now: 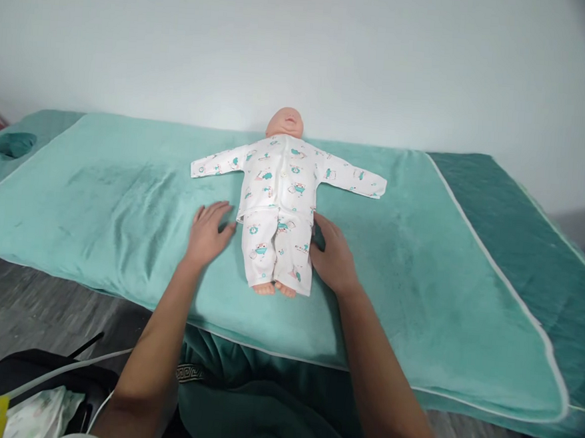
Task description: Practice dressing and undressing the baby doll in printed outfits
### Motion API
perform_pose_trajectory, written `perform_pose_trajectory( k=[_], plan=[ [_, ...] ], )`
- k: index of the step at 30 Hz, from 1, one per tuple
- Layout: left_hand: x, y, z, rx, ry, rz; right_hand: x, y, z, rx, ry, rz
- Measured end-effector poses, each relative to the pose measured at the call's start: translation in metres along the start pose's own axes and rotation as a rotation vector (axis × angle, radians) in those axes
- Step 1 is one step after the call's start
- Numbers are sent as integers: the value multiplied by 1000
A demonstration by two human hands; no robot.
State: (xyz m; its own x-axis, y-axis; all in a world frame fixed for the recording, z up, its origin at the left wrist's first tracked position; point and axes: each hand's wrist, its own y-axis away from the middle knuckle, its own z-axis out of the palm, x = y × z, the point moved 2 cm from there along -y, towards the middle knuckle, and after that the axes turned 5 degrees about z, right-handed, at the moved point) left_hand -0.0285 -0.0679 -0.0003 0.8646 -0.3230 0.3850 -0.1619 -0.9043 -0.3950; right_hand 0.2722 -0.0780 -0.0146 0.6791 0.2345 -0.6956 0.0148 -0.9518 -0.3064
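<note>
A baby doll (286,122) lies on its back on a green plush cover, its head toward the wall and its bare feet toward me. It wears a white printed long-sleeved top (281,175) with the sleeves spread wide, and matching trousers (259,250). My left hand (209,232) rests on the cover just left of the doll's hip, fingers apart and holding nothing. On the other side, my right hand (334,252) lies along the trouser leg and appears to touch its edge. Its fingers are stretched out, and some fingertips are partly hidden by the clothing.
The green cover (444,269) spreads over a long bed against a white wall (304,53). At the lower left stands a black chair (37,361) with a printed cloth (41,415) on it. A pale tube (72,366) crosses above the chair.
</note>
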Motion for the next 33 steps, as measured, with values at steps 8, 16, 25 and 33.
perform_pose_trajectory(
  k=[8, 16, 25, 33],
  plan=[
    [26, 0, 4, 24, -56, -19, -4, -14, 2, 168, 107, 166],
    [27, 0, 5, 36, -68, 19, -5, -11, -3, 222, 123, 210],
    [24, 4, 1, 64, 19, 39, 0, -7, -9, 267, 105, 221],
    [53, 49, -16, 82, 505, 156, 2, -2, -11, 277, -54, 160]
  ],
)
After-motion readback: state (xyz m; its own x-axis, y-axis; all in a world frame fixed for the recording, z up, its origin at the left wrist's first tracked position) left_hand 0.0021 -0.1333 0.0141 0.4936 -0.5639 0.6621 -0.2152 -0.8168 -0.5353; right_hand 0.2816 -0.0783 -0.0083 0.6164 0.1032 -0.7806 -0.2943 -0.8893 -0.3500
